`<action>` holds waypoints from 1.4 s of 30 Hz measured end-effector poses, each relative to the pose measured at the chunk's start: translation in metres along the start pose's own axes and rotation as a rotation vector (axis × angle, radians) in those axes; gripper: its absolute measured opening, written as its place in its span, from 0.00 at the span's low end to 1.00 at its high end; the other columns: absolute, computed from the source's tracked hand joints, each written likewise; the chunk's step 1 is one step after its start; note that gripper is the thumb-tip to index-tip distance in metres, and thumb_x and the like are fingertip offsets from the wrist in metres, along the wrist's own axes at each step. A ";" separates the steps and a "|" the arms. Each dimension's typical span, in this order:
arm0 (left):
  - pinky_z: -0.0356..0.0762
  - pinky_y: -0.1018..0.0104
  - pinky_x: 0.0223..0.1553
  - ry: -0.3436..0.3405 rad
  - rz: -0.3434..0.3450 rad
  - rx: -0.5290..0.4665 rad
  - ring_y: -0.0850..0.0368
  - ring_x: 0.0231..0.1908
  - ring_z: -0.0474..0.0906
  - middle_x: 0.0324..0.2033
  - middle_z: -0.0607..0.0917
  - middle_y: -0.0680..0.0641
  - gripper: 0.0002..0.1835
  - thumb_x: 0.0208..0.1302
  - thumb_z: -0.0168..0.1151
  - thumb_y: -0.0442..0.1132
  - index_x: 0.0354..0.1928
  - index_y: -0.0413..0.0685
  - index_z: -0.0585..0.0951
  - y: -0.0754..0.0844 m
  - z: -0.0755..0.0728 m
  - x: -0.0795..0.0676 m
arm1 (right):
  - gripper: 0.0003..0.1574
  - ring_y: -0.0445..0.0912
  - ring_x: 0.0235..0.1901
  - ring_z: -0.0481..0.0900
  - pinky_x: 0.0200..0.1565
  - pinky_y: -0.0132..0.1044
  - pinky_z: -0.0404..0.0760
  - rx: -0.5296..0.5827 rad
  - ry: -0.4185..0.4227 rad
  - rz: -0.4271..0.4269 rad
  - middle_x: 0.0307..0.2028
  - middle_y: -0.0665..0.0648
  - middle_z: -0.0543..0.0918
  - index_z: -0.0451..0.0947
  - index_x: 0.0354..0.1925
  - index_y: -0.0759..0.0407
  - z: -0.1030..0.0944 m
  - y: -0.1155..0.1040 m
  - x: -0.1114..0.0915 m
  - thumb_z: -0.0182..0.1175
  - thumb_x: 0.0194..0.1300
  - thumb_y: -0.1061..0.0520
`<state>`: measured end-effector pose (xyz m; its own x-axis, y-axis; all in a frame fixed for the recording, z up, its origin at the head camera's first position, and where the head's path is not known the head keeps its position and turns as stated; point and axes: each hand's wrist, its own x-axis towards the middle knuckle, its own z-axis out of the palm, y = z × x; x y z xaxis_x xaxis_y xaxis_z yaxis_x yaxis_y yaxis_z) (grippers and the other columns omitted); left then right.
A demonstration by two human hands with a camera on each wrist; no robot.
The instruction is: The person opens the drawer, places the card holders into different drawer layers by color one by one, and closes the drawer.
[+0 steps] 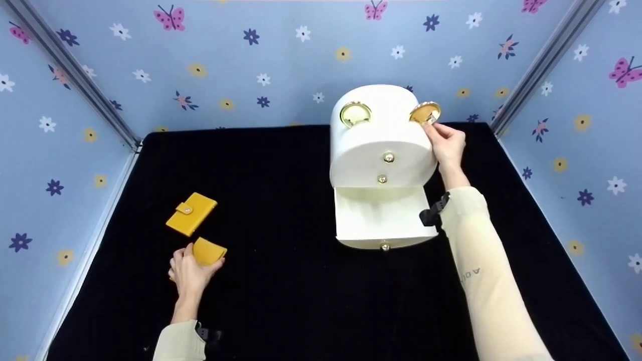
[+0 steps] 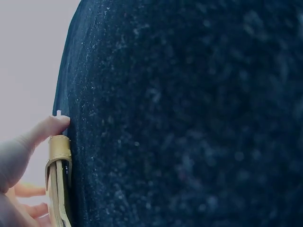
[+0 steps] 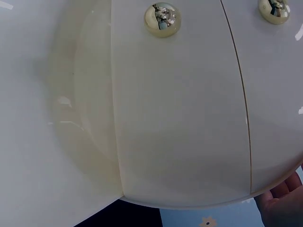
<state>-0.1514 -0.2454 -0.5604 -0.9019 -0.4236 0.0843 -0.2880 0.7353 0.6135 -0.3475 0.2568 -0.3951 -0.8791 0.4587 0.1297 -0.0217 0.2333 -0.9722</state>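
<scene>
Yellow wallet (image 1: 209,252) in the grip of the left hand (image 1: 189,272), as I view it remotely, at the left of the black table (image 1: 281,225); right hand (image 1: 448,145) beside the white cabinet (image 1: 358,163), fingertips at a gold-rimmed disc (image 1: 422,111), though I cannot tell whether they pinch it. Farther out: a second wallet (image 1: 198,213), near the first; a pulled-out bottom drawer (image 1: 376,220).

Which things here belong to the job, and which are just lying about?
Likely the job:
flat yellow case, held by the left hand
white rounded glossy drawer box, right hand at its side

Apparently idle or background:
yellow rectangular snap-strap case
black cloth
blue flowered walls
</scene>
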 end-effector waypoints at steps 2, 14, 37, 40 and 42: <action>0.55 0.41 0.44 0.019 0.002 -0.006 0.34 0.48 0.59 0.49 0.66 0.29 0.46 0.36 0.73 0.45 0.57 0.29 0.65 0.000 0.000 0.000 | 0.20 0.38 0.27 0.77 0.32 0.27 0.74 0.006 0.000 -0.005 0.31 0.51 0.83 0.83 0.38 0.60 0.000 0.000 0.000 0.67 0.48 0.49; 0.55 0.43 0.44 0.060 0.033 -0.021 0.36 0.47 0.61 0.48 0.68 0.30 0.43 0.33 0.73 0.41 0.55 0.30 0.67 0.006 -0.003 -0.001 | 0.18 0.38 0.25 0.77 0.30 0.27 0.74 0.005 0.006 -0.007 0.27 0.49 0.82 0.83 0.36 0.59 0.000 0.001 0.000 0.67 0.48 0.50; 0.55 0.45 0.47 0.055 0.167 -0.068 0.39 0.48 0.62 0.48 0.70 0.34 0.42 0.33 0.74 0.42 0.54 0.31 0.69 0.064 -0.004 -0.003 | 0.17 0.37 0.25 0.77 0.30 0.26 0.74 0.036 0.005 -0.016 0.27 0.47 0.83 0.84 0.35 0.58 0.000 0.000 0.000 0.68 0.47 0.51; 0.56 0.45 0.48 0.059 0.192 -0.078 0.39 0.48 0.62 0.47 0.70 0.35 0.41 0.32 0.74 0.41 0.54 0.32 0.70 0.074 -0.003 -0.003 | 0.17 0.37 0.25 0.77 0.30 0.26 0.74 0.042 0.003 -0.008 0.27 0.47 0.82 0.84 0.36 0.59 0.000 0.000 -0.001 0.68 0.47 0.51; 0.56 0.46 0.48 0.057 0.205 -0.086 0.40 0.48 0.63 0.47 0.71 0.35 0.41 0.32 0.75 0.42 0.54 0.33 0.71 0.081 -0.001 -0.003 | 0.17 0.38 0.26 0.77 0.30 0.26 0.74 0.050 0.000 -0.001 0.28 0.48 0.82 0.83 0.36 0.59 0.000 0.000 -0.001 0.68 0.47 0.51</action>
<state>-0.1719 -0.1850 -0.5098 -0.9182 -0.3013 0.2571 -0.0698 0.7621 0.6437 -0.3468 0.2561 -0.3948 -0.8788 0.4590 0.1305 -0.0462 0.1903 -0.9806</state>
